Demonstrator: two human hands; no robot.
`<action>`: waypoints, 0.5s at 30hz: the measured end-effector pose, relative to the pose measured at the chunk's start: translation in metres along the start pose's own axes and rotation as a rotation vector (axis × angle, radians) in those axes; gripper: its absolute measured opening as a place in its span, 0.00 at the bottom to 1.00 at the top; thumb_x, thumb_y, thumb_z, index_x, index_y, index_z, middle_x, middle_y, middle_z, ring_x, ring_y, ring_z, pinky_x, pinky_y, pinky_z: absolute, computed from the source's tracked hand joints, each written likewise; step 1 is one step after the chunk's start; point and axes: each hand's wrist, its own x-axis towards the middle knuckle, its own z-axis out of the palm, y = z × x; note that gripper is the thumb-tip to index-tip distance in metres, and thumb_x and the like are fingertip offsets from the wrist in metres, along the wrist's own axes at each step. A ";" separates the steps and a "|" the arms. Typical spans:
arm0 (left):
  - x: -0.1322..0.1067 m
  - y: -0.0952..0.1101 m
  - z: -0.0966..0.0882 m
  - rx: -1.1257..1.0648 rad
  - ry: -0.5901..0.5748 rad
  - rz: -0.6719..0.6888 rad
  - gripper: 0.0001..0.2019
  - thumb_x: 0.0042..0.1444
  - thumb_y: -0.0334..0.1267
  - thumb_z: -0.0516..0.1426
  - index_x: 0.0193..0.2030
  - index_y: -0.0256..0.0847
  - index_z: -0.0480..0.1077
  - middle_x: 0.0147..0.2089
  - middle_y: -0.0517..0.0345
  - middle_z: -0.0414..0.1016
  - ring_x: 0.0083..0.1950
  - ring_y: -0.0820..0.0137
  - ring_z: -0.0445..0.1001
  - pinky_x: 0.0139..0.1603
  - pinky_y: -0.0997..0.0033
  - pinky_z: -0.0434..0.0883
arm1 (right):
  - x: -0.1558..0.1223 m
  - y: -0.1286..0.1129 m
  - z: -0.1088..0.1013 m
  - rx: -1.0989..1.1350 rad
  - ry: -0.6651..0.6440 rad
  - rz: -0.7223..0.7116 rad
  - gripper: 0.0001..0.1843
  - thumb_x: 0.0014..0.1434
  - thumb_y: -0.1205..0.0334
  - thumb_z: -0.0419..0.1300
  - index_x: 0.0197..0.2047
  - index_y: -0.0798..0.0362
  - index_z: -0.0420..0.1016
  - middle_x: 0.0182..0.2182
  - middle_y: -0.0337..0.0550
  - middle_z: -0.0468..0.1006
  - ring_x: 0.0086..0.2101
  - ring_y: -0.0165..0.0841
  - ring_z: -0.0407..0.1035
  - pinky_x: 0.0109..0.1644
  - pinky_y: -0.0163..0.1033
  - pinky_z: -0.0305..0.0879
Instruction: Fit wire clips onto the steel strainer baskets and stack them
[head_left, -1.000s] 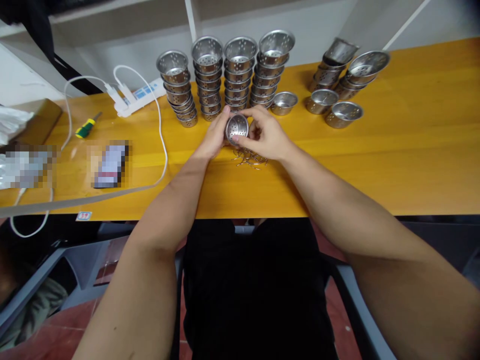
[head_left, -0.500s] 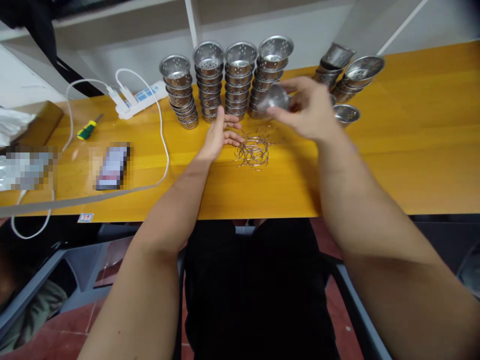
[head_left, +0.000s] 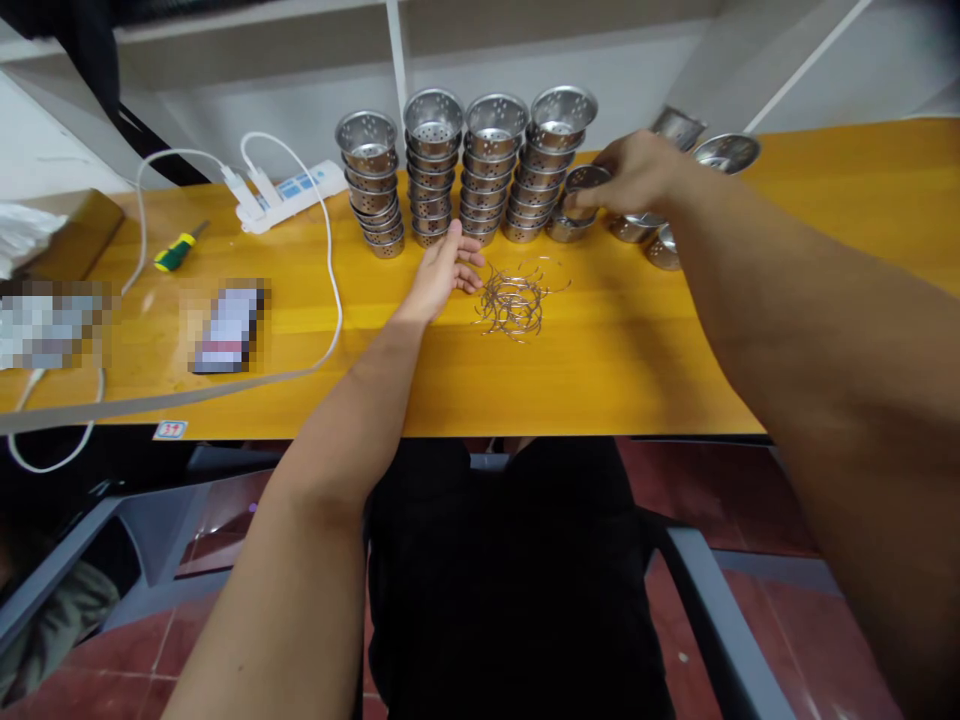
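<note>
My right hand (head_left: 634,175) reaches to the back of the yellow table (head_left: 675,340) and grips a small perforated metal cup (head_left: 585,182), held just over another metal cup (head_left: 566,228) beside the stacks. My left hand (head_left: 444,268) lies open on the table, fingers stretched toward a pile of thin wire rings (head_left: 516,297). Several stacks of perforated metal cups (head_left: 465,170) stand in a row behind both hands.
More loose metal cups (head_left: 675,215) lie at the back right, partly hidden by my right arm. A white power strip (head_left: 289,190) with a looping cable, a yellow-green screwdriver (head_left: 174,252) and blurred items sit on the left. White shelving rises behind the table.
My right hand carried the cup from the table's middle up and right to the spot beside the stacks. My left hand let go, opened and stayed near the wire rings.
</note>
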 end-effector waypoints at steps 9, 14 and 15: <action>-0.007 0.005 -0.003 0.088 -0.076 0.022 0.37 0.90 0.78 0.52 0.55 0.43 0.79 0.50 0.54 0.86 0.36 0.75 0.84 0.40 0.75 0.81 | 0.000 0.009 0.007 -0.030 -0.185 0.036 0.32 0.84 0.50 0.85 0.78 0.64 0.92 0.54 0.63 0.94 0.33 0.30 0.65 0.43 0.45 0.64; -0.008 0.005 -0.003 0.110 -0.074 0.028 0.37 0.89 0.79 0.51 0.54 0.44 0.78 0.51 0.53 0.86 0.37 0.74 0.83 0.41 0.75 0.81 | -0.007 0.008 0.009 -0.011 -0.181 0.035 0.33 0.87 0.49 0.82 0.80 0.64 0.90 0.58 0.67 0.94 0.32 0.28 0.62 0.44 0.46 0.63; -0.008 0.005 -0.003 0.111 -0.070 0.030 0.37 0.89 0.79 0.51 0.53 0.44 0.78 0.51 0.53 0.86 0.37 0.74 0.83 0.41 0.74 0.81 | -0.009 0.009 0.011 -0.007 -0.187 0.029 0.32 0.87 0.48 0.81 0.79 0.64 0.90 0.57 0.68 0.94 0.32 0.28 0.63 0.44 0.47 0.63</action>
